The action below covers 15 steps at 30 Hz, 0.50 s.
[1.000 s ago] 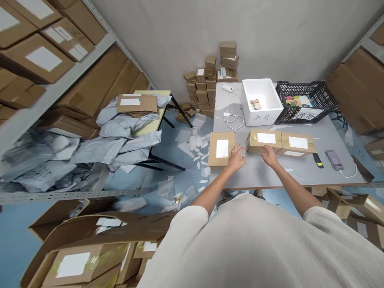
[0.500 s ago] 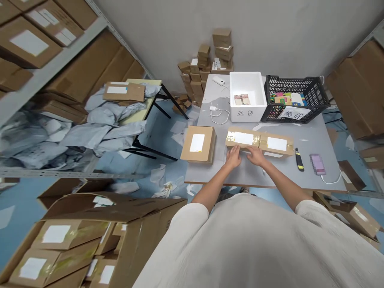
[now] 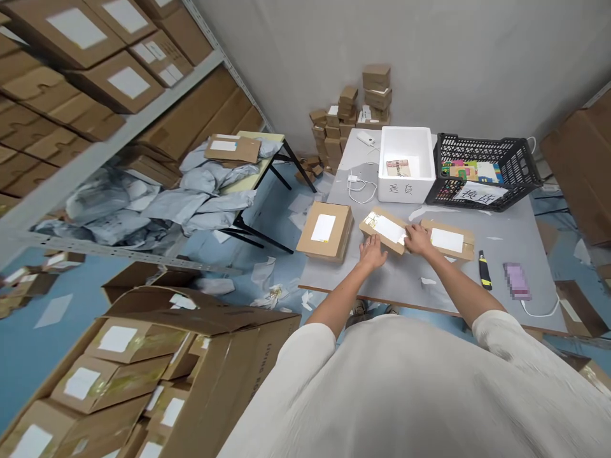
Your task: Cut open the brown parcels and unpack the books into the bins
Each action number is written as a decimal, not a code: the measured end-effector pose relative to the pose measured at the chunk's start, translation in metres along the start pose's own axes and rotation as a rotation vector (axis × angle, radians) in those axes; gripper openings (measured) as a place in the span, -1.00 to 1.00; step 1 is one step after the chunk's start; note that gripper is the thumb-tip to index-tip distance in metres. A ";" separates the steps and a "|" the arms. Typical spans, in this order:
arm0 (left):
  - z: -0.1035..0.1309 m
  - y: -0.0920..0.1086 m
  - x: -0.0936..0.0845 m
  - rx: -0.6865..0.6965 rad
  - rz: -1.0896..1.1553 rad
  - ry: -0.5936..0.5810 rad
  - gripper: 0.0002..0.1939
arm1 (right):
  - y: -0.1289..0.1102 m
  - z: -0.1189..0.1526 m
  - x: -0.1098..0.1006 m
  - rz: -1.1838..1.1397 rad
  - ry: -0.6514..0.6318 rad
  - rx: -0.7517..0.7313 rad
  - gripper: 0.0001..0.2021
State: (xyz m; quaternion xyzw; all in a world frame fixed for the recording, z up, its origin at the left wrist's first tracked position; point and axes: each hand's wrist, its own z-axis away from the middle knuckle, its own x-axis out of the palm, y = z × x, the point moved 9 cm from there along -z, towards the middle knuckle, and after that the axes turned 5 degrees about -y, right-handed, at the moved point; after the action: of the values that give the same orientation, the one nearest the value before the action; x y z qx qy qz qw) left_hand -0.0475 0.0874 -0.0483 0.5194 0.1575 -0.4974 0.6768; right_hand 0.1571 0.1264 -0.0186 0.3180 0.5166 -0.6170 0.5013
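Observation:
A small taped cardboard box with a white label lies at an angle on the grey table. My left hand grips its near side, with the fingertips on the edge. At its right end my right hand is closed around the corner; the thumb side is partly hidden. Just right of that hand rests a second labelled carton. A squarer cardboard box with a white label sits to the left, apart from my left hand.
Behind stand a white foam box and a black plastic crate. A yellow-black box cutter and a blurred purple phone lie at the right. A big carton full of parcels stands lower left, beside a shelf.
The small box has turned out of line with the carton beside it, its right end now nearer me. My right hand has moved onto that end. The view has shifted left.

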 end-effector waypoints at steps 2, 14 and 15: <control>-0.005 -0.003 -0.008 0.004 0.007 -0.006 -0.01 | -0.002 0.007 0.005 -0.030 0.010 0.044 -0.49; -0.017 -0.012 -0.026 0.295 0.005 -0.132 0.21 | -0.041 0.077 0.049 -0.164 0.148 0.179 -0.46; -0.018 -0.012 -0.028 0.322 0.000 -0.146 0.21 | -0.042 0.081 0.050 -0.173 0.157 0.191 -0.46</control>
State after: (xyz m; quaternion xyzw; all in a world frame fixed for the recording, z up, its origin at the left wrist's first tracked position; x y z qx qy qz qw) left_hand -0.0653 0.1173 -0.0415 0.5835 0.0263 -0.5527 0.5944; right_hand 0.1125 0.0334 -0.0292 0.3659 0.5189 -0.6773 0.3718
